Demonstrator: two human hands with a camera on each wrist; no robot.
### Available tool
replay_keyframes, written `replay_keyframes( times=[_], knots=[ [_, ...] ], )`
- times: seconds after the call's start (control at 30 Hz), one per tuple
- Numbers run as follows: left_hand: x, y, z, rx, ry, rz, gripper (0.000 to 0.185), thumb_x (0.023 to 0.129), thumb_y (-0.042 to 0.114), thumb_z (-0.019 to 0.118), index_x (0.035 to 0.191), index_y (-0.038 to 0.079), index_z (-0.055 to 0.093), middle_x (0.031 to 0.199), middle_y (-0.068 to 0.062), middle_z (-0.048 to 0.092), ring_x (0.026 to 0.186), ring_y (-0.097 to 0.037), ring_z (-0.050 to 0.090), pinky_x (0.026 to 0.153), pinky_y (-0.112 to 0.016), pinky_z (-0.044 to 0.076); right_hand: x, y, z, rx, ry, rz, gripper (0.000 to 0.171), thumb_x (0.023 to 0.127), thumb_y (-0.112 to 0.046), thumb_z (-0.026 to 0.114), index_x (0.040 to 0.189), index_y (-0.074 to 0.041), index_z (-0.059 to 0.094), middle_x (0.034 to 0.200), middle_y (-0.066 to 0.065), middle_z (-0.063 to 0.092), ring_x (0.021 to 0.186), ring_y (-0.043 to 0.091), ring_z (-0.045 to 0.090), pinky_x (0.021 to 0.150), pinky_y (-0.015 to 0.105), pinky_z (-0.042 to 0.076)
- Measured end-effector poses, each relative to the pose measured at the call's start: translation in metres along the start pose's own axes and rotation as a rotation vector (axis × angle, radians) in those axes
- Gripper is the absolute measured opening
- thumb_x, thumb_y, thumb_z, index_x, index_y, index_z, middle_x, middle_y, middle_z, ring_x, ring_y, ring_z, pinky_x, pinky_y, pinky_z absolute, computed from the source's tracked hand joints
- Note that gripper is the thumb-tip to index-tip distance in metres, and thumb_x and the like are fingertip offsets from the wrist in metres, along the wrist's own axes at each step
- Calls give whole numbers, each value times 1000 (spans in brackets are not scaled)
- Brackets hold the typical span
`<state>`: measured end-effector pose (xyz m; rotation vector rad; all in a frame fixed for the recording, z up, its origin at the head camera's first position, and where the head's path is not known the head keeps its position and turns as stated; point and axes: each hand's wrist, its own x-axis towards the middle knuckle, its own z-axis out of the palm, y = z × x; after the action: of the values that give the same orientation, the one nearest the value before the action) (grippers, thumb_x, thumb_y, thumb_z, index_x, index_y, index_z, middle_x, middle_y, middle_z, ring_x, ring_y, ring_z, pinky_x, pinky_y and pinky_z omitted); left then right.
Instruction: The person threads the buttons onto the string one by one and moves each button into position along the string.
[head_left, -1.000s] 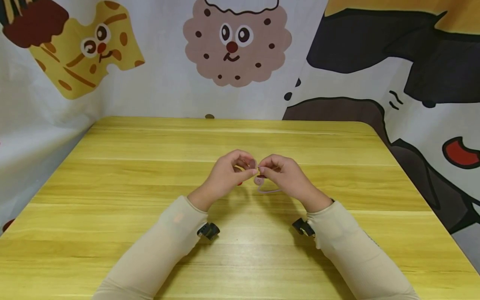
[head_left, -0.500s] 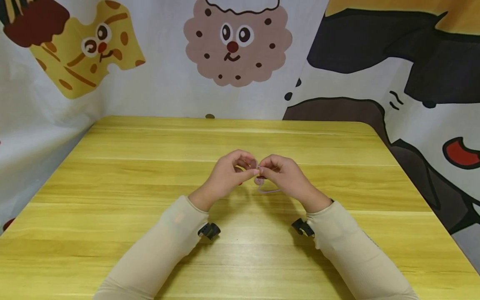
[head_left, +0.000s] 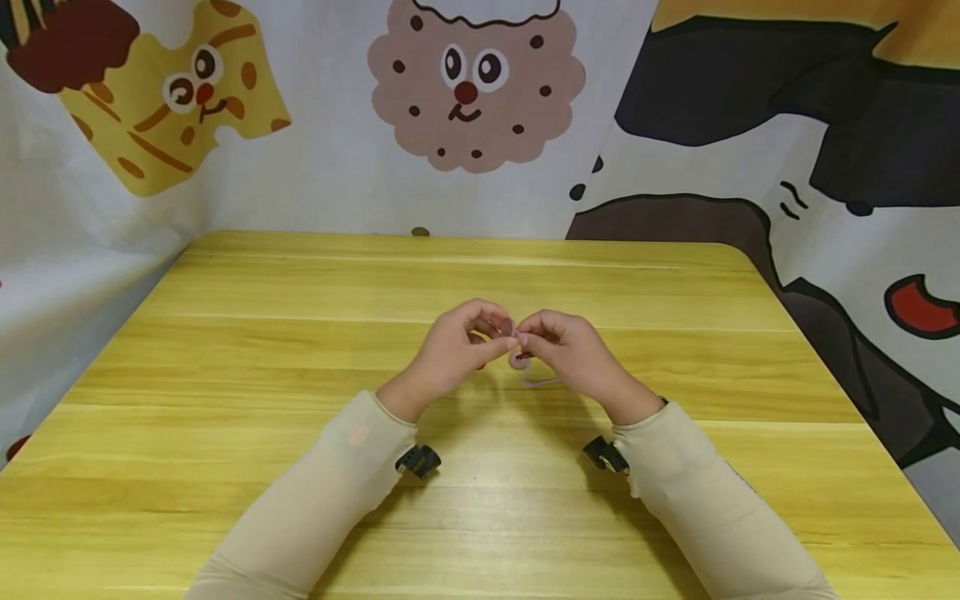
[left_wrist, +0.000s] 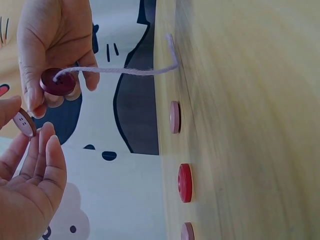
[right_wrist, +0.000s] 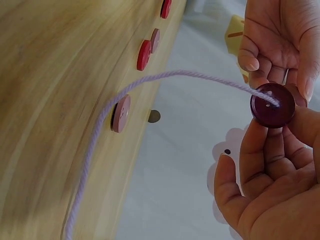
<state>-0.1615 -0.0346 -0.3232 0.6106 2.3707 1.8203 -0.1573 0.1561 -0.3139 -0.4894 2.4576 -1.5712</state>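
My left hand pinches a pink button edge-on between thumb and fingers, just above the table. Close beside it, my right hand holds a dark maroon button at its fingertips. A lilac string passes through a hole of the maroon button and hangs down to the tabletop. In the head view the fingertips of both hands nearly meet and largely hide the two buttons. The string's tip at the pink button cannot be made out.
On the wooden table below the hands lie several more buttons, among them a pink button and a red button. A printed curtain hangs behind the table's far edge.
Both hands stay almost in place. The maroon button at my right fingertips has shifted slightly, and the hanging string has moved a little to the right.
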Motion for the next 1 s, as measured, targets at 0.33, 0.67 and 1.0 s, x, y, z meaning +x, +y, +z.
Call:
replay_keyframes(
  times=[0.33, 0.67, 1.0],
  knots=[
    [0, 1, 0, 10, -1, -1, 21, 90, 12, 69, 109, 5, 62, 101, -7, 65, 90, -18, 59, 66, -30, 50, 0, 0, 0, 6, -2, -22, 14, 100, -10, 52, 102, 0, 62, 96, 21, 66, 91, 39, 64, 85, 55, 49],
    [-1, 5, 0, 22, -5, -3, 22, 89, 12, 70, 109, 6, 63, 102, -6, 66, 92, -18, 60, 79, -32, 51, 0, -1, 0, -10, 0, -21, 14, 100, -11, 52, 100, -2, 63, 93, 12, 66, 90, 37, 63, 84, 53, 48],
    [0, 4, 1, 24, -12, -8, 23, 90, 14, 70, 110, 6, 63, 101, -6, 65, 92, -18, 60, 78, -31, 51, -1, -1, 0, -21, -6, -31, 14, 100, -11, 52, 100, -2, 63, 96, 12, 66, 89, 29, 65, 85, 53, 50]
  ],
)
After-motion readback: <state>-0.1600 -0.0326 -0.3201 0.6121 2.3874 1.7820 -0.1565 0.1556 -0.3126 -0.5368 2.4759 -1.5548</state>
